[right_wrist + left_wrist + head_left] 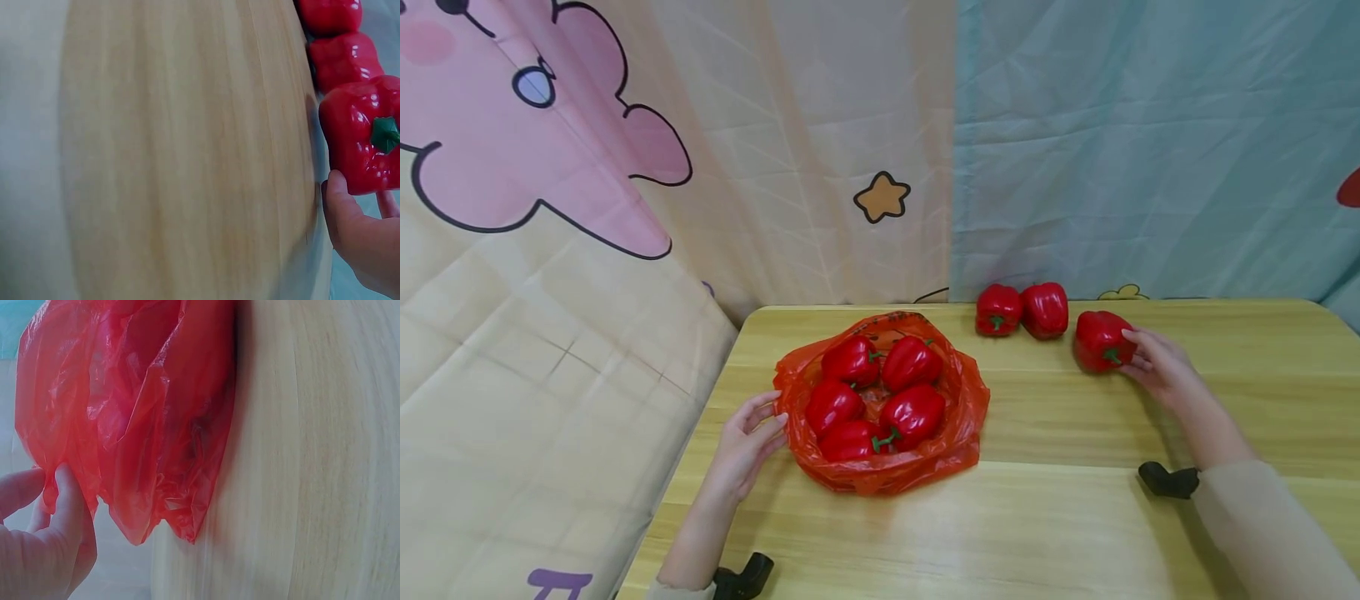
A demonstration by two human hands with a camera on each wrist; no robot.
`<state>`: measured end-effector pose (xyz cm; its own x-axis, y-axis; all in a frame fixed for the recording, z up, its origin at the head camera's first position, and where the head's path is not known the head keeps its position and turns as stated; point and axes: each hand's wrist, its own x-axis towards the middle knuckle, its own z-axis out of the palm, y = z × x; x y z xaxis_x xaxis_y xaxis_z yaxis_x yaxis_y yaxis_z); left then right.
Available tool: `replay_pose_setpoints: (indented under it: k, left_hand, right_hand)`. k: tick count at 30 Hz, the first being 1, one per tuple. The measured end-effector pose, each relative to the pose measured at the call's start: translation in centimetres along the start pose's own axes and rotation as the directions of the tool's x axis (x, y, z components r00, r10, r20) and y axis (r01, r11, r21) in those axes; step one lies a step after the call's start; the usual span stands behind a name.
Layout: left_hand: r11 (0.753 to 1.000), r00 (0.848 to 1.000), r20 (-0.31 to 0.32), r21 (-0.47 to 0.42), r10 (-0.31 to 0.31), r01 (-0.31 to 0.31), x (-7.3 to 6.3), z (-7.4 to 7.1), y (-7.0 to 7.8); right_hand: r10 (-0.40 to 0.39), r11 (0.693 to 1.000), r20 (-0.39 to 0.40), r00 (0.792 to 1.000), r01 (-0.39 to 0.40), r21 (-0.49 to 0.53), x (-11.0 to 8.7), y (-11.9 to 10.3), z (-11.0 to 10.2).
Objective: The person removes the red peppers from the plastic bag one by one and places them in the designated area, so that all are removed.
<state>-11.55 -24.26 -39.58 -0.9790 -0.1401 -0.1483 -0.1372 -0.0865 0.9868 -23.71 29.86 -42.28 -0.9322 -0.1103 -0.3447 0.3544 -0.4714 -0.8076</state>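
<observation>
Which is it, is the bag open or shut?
Open: the bag is spread wide at the top, showing five peppers inside, while the left hand pinches its edge.

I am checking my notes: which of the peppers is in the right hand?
The rightmost pepper. The right hand grips it; two others sit to its left, and five more show inside the bag.

Find no readable text, label, brand or number. Note small dark marks [895, 317] at the back rim of the red bag [966, 417], illegible, and a purple print [560, 578] on the side cloth [512, 467], cut off.
</observation>
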Motion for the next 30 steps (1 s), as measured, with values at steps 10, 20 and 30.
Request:
replay_pose_setpoints:
  k: [10,20,30]
  left_hand:
    - [1.0,1.0,-0.008,-0.001,0.0,0.0,-0.1,0.1,0.1]
    - [1.0,1.0,-0.004,0.007,0.005,-0.005,0.0,0.1,0.1]
    - [1.0,1.0,0.002,0.018,-0.009,0.009,0.1,0.1,0.1]
  right_hand:
    - [0.01,0.999,-0.058,0.998,-0.012,-0.037,0.5,-0.2,0.3]
    - [-0.002,0.999,-0.083,0.997,-0.001,-0.038,1.4,-0.7,0.9]
    - [-0.016,0.999,-0.112,0.994,0.012,-0.04,2.6,-1.0,1.4]
